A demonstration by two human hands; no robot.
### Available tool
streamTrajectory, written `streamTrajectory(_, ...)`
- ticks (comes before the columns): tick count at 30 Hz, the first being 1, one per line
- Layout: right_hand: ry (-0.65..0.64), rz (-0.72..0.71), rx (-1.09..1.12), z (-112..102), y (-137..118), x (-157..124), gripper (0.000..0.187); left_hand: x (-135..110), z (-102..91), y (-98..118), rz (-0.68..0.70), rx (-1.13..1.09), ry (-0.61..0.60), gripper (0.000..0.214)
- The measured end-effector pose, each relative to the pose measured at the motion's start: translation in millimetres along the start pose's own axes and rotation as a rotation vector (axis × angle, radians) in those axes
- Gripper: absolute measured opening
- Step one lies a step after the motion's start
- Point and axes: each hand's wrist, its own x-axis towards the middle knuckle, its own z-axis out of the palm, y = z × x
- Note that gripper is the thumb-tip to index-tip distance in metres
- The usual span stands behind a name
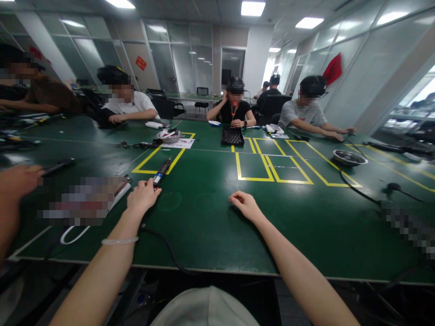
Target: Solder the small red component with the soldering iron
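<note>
My left hand (144, 195) is closed around the lower end of a slim dark electric screwdriver (162, 171). Its thin tip points away from me, over a yellow-taped rectangle on the green table (200, 226). A black cable (170, 253) runs from beneath my left wrist down over the near table edge. My right hand (247, 206) rests on the table to the right, fingers loosely curled in, with no object showing in it. Left of my left hand lies a blurred flat package (118, 190) with a white loop.
Another person's hand (23, 179) reaches in at far left, near a black tool (59, 166). Across the table, people sit around a black tray (232, 136) of small parts. A metal bowl (350, 158) stands at right, beside black cables. A blurred power strip (411, 226) lies nearer.
</note>
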Motion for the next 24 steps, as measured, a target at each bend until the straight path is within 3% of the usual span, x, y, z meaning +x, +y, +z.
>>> streamTrajectory(7, -0.001, -0.014, 0.006, 1.0, 1.7, 0.3, 0.02, 1.6, 1.2, -17.3, -0.071, -0.023, 0.023, 0.052)
streamTrajectory(14, -0.002, -0.027, -0.016, 1.3, 5.1, 0.6, 0.021, -7.9, -1.9, -7.3, -0.027, 0.063, 0.214, 0.046)
streamTrajectory(24, -0.003, -0.014, -0.016, 1.1, 1.7, 0.8, 0.02, -6.9, -2.7, -12.5, -0.055, 0.062, 0.148, 0.033)
